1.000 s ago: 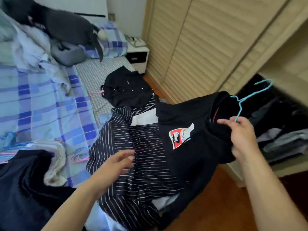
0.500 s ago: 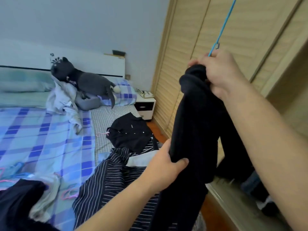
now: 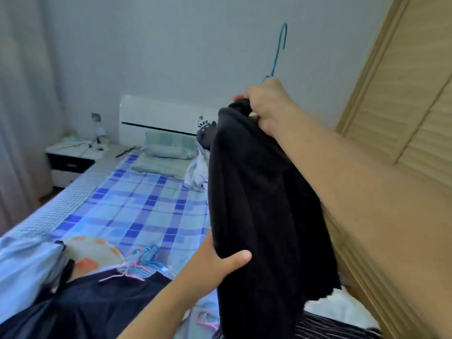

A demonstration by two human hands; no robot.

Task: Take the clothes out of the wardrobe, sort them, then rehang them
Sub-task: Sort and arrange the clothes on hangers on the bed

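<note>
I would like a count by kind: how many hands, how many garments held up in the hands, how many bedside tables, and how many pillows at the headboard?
Hands: 2, the left hand and the right hand
Black garment held up, on the blue hanger: 1
Bedside table: 1
Pillows: 2, stacked
Total: 6

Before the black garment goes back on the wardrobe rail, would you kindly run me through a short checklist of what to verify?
1. Right hand grips the top of the black garment at the hanger: ok.
2. Blue hanger hook stands free above the hand, ready for a rail: ok.
3. Left hand holds the garment lower down, steadying it: ok.
4. Garment seated evenly on the hanger shoulders: cannot tell, they are hidden.
5. Wardrobe rail in view: not ok, only the louvred wardrobe door shows.
</note>
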